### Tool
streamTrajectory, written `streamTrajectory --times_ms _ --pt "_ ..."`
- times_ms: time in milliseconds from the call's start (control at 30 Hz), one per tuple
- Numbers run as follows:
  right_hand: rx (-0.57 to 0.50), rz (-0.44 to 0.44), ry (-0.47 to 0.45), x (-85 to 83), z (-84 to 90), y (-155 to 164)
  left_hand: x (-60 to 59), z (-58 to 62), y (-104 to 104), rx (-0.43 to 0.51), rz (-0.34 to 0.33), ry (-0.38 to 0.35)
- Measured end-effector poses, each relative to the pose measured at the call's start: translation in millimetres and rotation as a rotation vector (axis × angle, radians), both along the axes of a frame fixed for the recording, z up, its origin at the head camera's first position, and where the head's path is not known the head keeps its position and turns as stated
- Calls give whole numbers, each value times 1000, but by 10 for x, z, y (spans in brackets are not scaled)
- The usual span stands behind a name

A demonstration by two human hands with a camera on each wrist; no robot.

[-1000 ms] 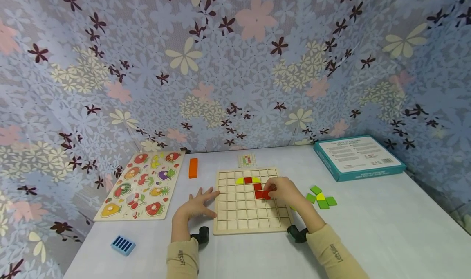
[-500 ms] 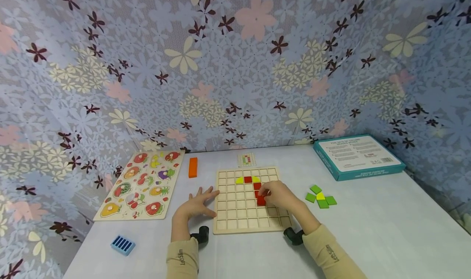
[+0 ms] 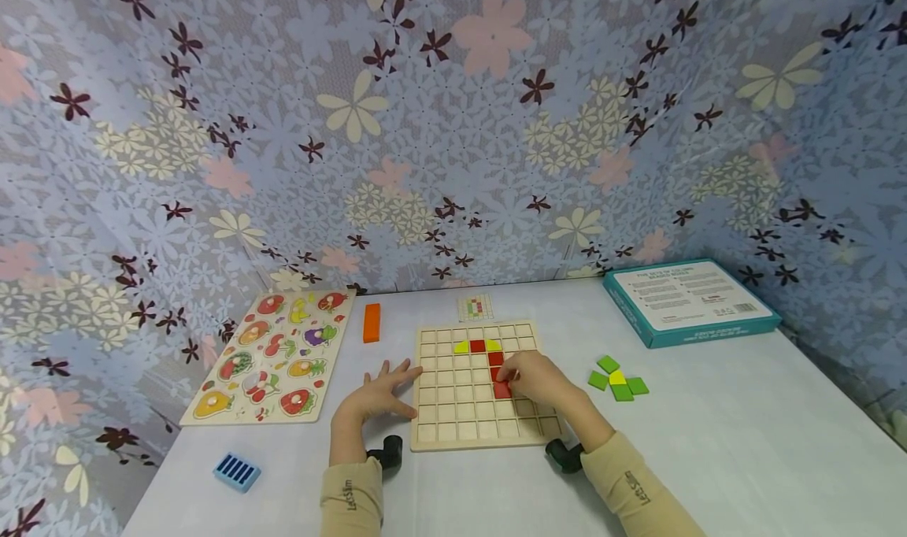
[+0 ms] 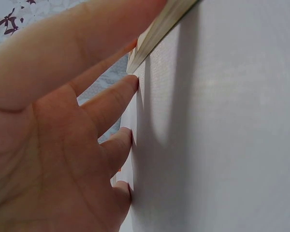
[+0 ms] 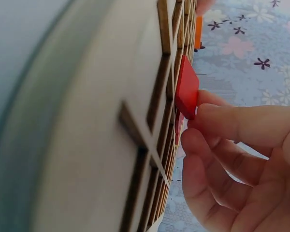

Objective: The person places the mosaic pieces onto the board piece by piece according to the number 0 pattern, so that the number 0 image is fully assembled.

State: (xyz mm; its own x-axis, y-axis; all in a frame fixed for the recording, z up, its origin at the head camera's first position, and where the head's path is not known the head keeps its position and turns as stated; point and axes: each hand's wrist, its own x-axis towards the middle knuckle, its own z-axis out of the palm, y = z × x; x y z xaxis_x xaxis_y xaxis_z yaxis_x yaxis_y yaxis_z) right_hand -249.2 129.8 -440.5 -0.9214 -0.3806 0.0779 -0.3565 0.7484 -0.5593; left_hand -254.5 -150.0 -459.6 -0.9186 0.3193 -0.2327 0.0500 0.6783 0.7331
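Observation:
A wooden grid board (image 3: 453, 411) lies on the white table, with red and yellow tiles (image 3: 482, 346) in its upper rows. My right hand (image 3: 534, 379) is over the board's middle and pinches a red square tile (image 3: 501, 390) (image 5: 186, 87), which stands tilted against a cell of the board (image 5: 135, 121). My left hand (image 3: 379, 395) lies flat on the table with spread fingers (image 4: 111, 101), touching the board's left edge (image 4: 157, 34).
Loose green and yellow tiles (image 3: 616, 379) lie right of the board. A fruit peg puzzle (image 3: 272, 356) and an orange block (image 3: 372, 322) are at the left, a blue ridged piece (image 3: 237, 471) near the front left, a teal box (image 3: 690, 301) at the back right, a pattern card (image 3: 475, 308) behind the board.
My right hand moved left and slightly nearer over the board, carrying the red tile down a row. The left hand stayed put.

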Motion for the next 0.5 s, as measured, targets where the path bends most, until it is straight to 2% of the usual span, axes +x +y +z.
streamTrajectory --times_ms 300,333,500 --pt "2 54 2 17 4 18 6 -13 -3 0 -5 1" --pt "-4 81 26 -32 -81 51 8 -11 -4 3 -4 1" --pt "-2 76 18 -29 -66 57 4 -5 0 16 -2 -7"
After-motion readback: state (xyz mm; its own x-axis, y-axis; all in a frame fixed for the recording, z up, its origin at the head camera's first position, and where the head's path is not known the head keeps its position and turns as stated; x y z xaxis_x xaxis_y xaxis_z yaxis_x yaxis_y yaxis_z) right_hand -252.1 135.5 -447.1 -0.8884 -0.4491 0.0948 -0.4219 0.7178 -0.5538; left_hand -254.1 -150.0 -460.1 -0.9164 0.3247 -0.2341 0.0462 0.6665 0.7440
